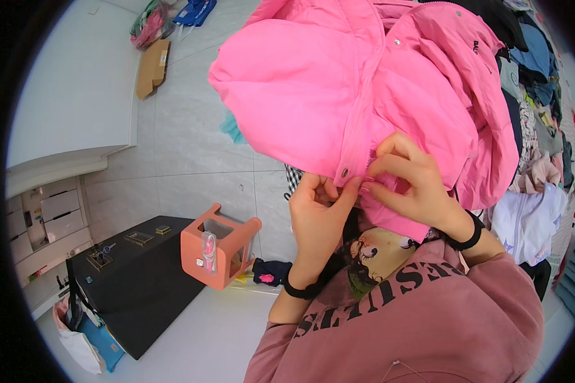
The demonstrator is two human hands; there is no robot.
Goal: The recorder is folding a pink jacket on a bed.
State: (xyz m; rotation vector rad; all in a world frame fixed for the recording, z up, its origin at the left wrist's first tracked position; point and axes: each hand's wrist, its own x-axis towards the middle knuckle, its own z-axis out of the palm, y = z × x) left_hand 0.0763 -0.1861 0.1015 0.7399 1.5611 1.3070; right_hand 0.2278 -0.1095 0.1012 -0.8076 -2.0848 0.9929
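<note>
A bright pink zip-up jacket (306, 91) with metal snaps spreads across the upper middle of the view, its lower edge towards me. My left hand (321, 210) pinches the bottom corner of the front placket, just below a snap. Close beside it, my right hand (407, 182) grips the other front edge at the lower end of the zipper, thumb and fingers together. The fingertips of both hands nearly meet there. Whether the two zipper ends are joined is hidden by the fingers.
Piled clothes lie along the right, among them a white zip garment (522, 220). A coral plastic stool (196, 253) stands lower left beside a black-topped cabinet (139, 277). Flattened cardboard (152, 69) and a plastic bag (151, 24) lie on the tiled floor, upper left.
</note>
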